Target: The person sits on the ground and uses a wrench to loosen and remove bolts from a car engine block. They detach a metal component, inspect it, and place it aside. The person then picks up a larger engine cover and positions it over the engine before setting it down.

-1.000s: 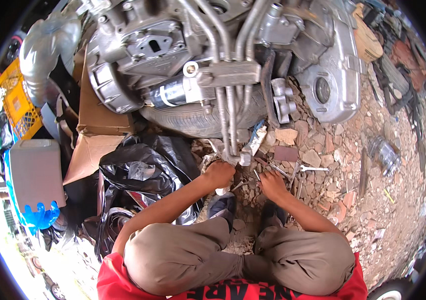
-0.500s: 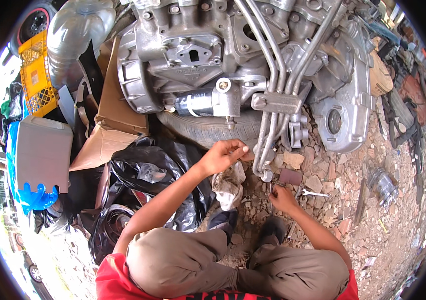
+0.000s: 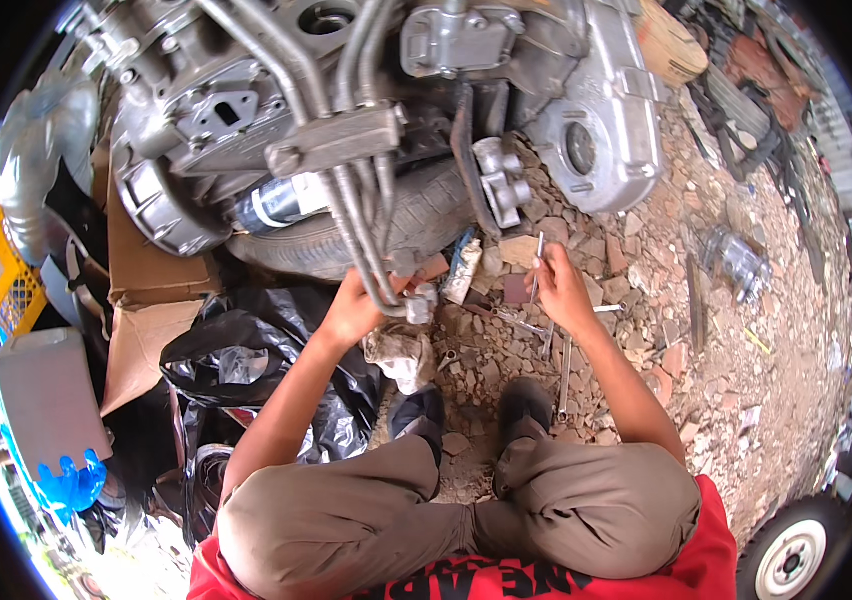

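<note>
Right grip (image 3: 563, 290) pinching a slim metal tool (image 3: 540, 252), one end jutting beyond it! Left grip (image 3: 349, 312) tucked under the lower ends of the metal pipes (image 3: 350, 225), whether closed I can't tell, a grubby rag (image 3: 404, 360) just beside it.

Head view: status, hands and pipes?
Right hand gripping slim metal tool. Left hand at lower end of metal pipes, grip partly hidden. Pale rag just below.

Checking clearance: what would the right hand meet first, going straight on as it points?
Probably the silver metal fitting, up and left in view of the right hand and its slim metal tool. Depth is unclear; rubble could come first.
</note>
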Motion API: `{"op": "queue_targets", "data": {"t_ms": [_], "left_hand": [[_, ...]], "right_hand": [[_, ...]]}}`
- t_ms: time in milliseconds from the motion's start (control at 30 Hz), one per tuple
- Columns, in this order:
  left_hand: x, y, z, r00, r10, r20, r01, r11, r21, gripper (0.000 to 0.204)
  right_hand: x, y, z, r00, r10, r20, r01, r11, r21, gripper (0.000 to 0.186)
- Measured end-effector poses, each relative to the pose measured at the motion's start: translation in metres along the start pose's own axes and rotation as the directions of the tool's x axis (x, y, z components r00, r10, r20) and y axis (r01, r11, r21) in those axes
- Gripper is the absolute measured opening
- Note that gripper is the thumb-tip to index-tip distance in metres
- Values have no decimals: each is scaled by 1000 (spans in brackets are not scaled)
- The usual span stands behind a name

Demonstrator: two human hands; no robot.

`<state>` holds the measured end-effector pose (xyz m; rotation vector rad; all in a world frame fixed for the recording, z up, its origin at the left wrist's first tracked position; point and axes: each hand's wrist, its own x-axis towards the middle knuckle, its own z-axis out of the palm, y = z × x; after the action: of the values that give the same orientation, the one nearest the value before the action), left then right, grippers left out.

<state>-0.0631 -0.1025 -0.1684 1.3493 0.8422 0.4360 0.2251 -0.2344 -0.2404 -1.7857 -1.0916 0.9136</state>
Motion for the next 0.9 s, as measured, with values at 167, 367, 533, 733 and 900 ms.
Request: {"op": "queue_targets", "data": {"t_ms": [167, 367, 533, 733, 900], "left_hand": [[0, 8, 17, 995, -14, 100, 14, 1000, -4, 34], [-5, 34, 2, 981, 161, 105, -146, 980, -136, 51], [3, 93, 7, 953, 301, 41, -247, 846, -472, 77], [-13, 152, 28, 844, 522, 126, -448, 814, -370, 99], [-15, 151, 37, 838, 504, 210, -480, 863, -156, 73]], "right_hand": [[-5, 2, -16, 999, 20, -28, -26, 973, -231, 18], [-16, 7, -26, 987, -120, -108, 65, 909, -411, 31], [-4, -38, -22, 990, 138, -28, -133, 979, 152, 57], [32, -80, 13, 900, -345, -268, 269, 921, -283, 91], [68, -77, 21, 832, -465, -301, 404, 881, -245, 77]]}}
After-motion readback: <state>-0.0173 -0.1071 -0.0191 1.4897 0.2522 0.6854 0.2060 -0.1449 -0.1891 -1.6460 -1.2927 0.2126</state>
